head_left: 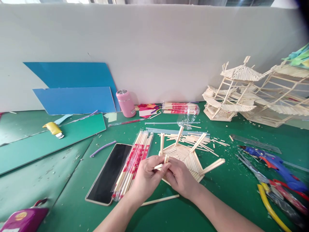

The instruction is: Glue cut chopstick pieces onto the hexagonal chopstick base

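Observation:
A hexagonal wooden-stick base [181,154] lies on the green table, with paired-stick posts standing at several of its corners. Over its near-left side my two hands meet. My left hand [149,172] is closed, with fingertips pinching a wooden stick [158,167]. Fingers of my right hand [181,178] press on the same spot, around an upright stick end [166,159]. Whether that end is joined to the base is hidden by the hands. One loose chopstick [161,200] lies in front of them.
Left are packaged chopsticks [134,161] and a phone [109,174]. Right are a blue glue gun [275,166] and pliers [285,196]. Cut sticks [195,141] lie behind the base. Stick pagodas [231,93], a pink jar [126,103] and blue boards [74,100] stand by the wall.

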Available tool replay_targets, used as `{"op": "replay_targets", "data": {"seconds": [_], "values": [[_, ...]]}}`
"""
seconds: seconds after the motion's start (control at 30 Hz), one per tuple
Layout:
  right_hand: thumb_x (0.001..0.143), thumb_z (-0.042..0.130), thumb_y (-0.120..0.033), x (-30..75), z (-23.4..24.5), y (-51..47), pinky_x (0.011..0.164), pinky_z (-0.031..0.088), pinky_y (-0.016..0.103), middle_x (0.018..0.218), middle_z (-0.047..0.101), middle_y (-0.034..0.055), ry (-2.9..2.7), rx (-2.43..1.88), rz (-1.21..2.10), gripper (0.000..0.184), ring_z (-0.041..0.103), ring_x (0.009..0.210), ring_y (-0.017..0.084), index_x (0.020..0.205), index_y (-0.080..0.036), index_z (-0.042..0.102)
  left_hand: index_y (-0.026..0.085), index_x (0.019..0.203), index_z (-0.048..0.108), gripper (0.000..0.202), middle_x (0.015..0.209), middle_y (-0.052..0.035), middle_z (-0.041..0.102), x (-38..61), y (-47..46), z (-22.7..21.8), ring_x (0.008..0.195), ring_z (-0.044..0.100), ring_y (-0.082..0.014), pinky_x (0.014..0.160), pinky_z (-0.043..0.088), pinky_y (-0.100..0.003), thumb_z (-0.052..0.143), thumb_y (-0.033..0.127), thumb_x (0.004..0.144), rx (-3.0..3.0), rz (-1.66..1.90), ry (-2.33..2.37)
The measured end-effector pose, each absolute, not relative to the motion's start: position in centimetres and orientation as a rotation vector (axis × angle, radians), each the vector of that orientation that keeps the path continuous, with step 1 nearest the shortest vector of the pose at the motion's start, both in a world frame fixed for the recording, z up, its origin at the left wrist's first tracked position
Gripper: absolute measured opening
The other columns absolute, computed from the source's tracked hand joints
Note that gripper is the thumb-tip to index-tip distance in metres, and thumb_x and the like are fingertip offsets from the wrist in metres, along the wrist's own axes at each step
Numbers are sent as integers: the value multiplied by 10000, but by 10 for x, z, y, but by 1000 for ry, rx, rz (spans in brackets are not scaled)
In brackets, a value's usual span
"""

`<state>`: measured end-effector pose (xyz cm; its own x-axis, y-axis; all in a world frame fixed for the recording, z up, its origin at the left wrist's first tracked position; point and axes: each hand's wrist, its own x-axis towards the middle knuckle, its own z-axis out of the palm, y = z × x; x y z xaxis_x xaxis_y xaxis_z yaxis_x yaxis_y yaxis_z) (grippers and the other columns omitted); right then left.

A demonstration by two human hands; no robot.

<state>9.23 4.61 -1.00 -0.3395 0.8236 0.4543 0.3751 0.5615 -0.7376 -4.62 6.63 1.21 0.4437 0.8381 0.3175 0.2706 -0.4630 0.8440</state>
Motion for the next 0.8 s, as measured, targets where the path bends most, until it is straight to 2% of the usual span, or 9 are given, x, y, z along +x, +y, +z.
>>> {"op": "replay_targets", "data": {"seconds": [0.5,0.8], "values": [[878,335,-213,92,-10,46,711,443,300,897,590,59,-1940,-969,666,189,549,822,175,943,-210,512,181,838,645,129,689,-9,641,-45,66,13,606,575,-122,558,453,-201,529,203,787,1958,1004,955],[874,344,-192,93,-8,45,752,431,294,922,578,51,-1938,-955,717,180,538,869,164,942,-218,509,156,793,658,122,647,-10,633,-45,66,18,545,537,-107,510,424,-191,548,206,770,1921,1009,961]]}}
